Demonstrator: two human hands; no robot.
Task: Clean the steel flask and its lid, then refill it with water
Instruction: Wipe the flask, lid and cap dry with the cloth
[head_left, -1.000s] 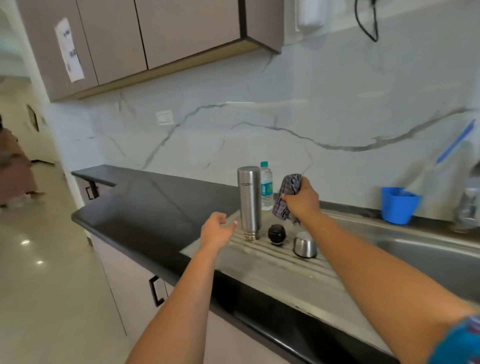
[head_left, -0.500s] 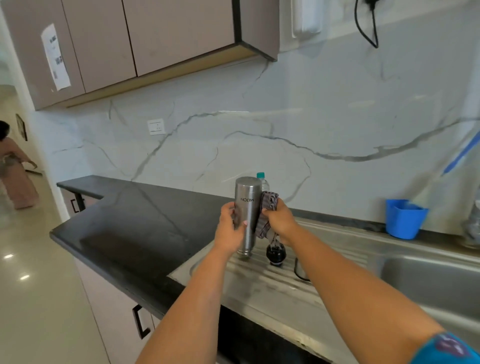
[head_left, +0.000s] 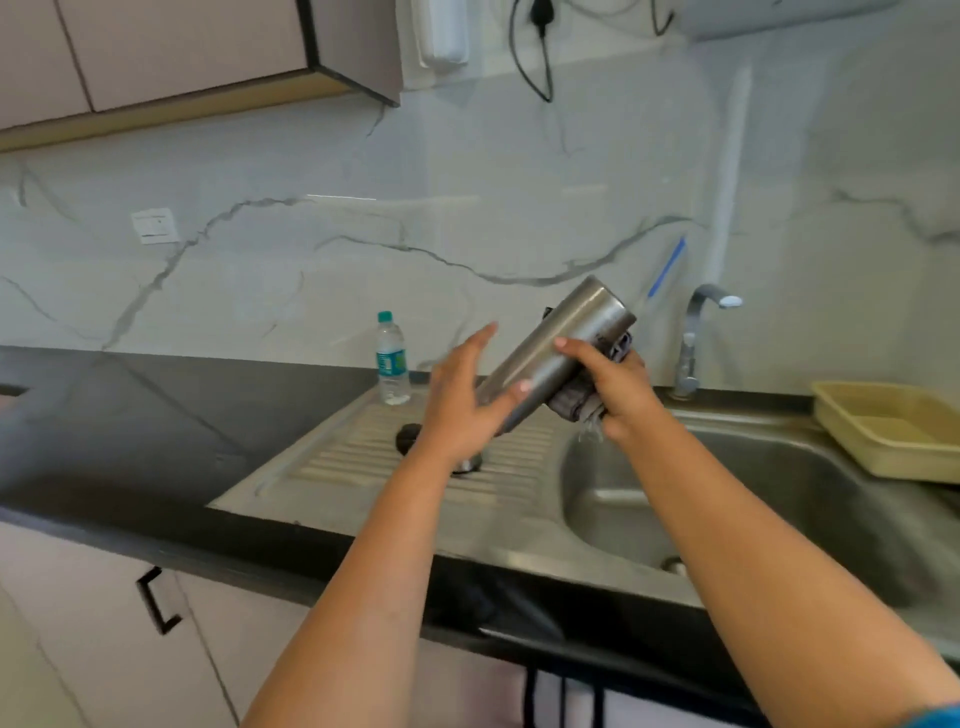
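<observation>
The steel flask is lifted off the drainboard and tilted, its base pointing up to the right. My left hand holds its lower end, thumb across the body and fingers behind. My right hand grips a grey checked cloth wrapped against the flask's upper half. The black inner stopper lies on the ribbed drainboard, partly behind my left wrist. The steel cup lid shows only as a sliver under that wrist.
A small plastic water bottle stands at the back of the drainboard. The sink basin lies to the right, with a tap behind it and a yellow tray on its far right rim. Black countertop extends left.
My left hand took the flask from the drainboard and raised it. Both hands tipped it from upright to slanted while the cloth closed around it. The view swung right toward the sink.
</observation>
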